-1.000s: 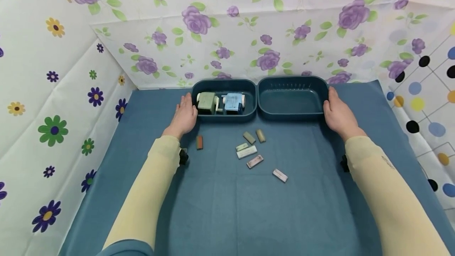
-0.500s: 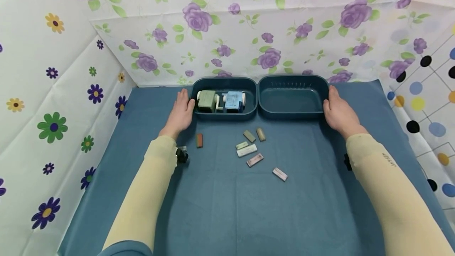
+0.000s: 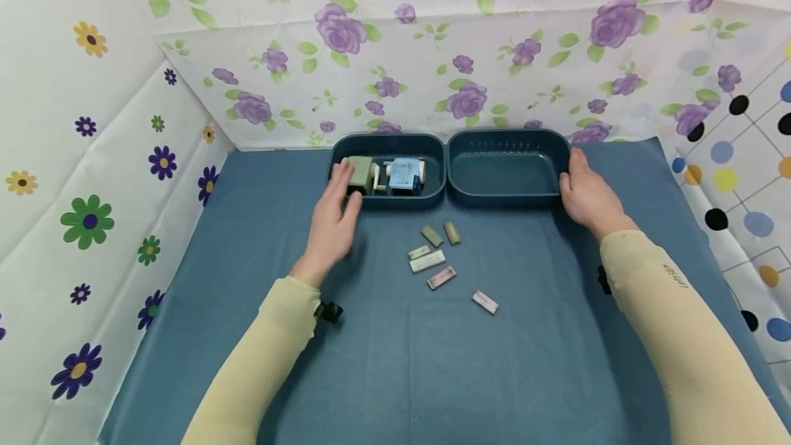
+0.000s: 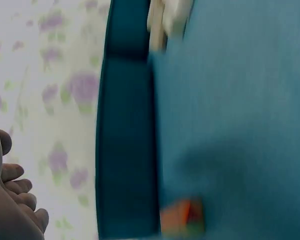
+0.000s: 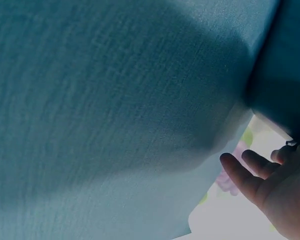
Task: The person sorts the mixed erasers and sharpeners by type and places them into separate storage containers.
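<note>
My left hand (image 3: 334, 229) hovers before the left dark blue tray (image 3: 395, 202), fingers extended and holding nothing. It partly covers a green crank pencil sharpener (image 3: 361, 174), which sits in that tray beside a blue pencil sharpener (image 3: 404, 176). An orange-and-green eraser (image 4: 182, 218) shows below the tray in the left wrist view, blurred; in the head view the left hand hides it. My right hand (image 3: 590, 196) rests with straight fingers against the right end of the other dark blue tray (image 3: 507, 198), which stands next to the first with nothing inside.
Several erasers lie on the blue cloth (image 3: 494, 376): a white eraser (image 3: 427, 261), a pink eraser (image 3: 441, 278), another pinkish eraser (image 3: 485, 302) and greyish ones. A flower-print sheet (image 3: 395, 33) rises behind the trays, and patterned sheets flank both sides.
My left hand has left the end of the left tray and come right and toward me, over the orange-and-green eraser. The right hand stays at its tray.
</note>
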{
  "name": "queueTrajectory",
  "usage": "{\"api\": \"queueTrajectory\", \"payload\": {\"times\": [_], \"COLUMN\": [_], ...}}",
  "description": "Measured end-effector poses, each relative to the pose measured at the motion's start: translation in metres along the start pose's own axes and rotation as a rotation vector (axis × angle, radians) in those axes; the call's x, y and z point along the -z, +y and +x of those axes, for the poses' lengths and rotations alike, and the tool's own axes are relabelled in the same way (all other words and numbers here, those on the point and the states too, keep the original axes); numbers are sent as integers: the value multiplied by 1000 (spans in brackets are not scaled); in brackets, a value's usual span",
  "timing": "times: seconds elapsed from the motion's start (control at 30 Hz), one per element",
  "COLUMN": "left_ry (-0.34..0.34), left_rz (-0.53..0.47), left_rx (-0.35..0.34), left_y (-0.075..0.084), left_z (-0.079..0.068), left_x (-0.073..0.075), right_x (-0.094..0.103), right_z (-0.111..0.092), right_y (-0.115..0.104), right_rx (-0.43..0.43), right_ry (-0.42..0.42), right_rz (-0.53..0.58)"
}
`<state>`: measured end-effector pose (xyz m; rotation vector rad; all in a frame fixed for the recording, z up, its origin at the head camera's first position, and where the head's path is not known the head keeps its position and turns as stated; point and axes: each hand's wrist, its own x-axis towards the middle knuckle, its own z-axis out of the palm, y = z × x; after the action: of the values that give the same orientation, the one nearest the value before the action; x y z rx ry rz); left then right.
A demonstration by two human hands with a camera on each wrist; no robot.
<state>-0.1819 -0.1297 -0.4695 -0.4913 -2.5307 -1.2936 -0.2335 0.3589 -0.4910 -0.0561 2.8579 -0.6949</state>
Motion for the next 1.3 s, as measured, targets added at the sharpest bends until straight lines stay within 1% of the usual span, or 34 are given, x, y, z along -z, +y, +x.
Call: {"api": "queueTrajectory", "payload": {"times": [0.1, 0.27, 0.43, 0.6, 0.7, 0.8, 0.97, 1.13, 1.3], "left_ry": [-53, -167, -292, -447, -536, -600, -688, -780, -847], "left_rz": [0, -16, -34, 9, 51, 109, 193, 266, 314], "left_rx": [-83, -184, -242, -267, -281, -323, -402, -432, -461], "left_y": [14, 31, 44, 57, 65, 71, 76, 78, 80], "left_z": [-13, -30, -43, -52, -55, -55, -54, -53, -52], "left_x": [-12, -30, -47, -66, -77, -86, -99, -114, -127], "right_x": [0, -1, -2, -1, 0, 1, 1, 0, -1], "right_z": [1, 2, 0, 0, 0, 0, -1, 0, 2], "right_y": [-2, -5, -6, -5, -5, -4, -3, -1, 1], "right_rx": [-1, -4, -9, -10, -10, -12, -12, -18, -26], "right_ry": [-1, 0, -2, 3, 8, 8, 6, 7, 2], "right_rz": [1, -7, -21, -20, -21, -21, -18, -17, -30]}}
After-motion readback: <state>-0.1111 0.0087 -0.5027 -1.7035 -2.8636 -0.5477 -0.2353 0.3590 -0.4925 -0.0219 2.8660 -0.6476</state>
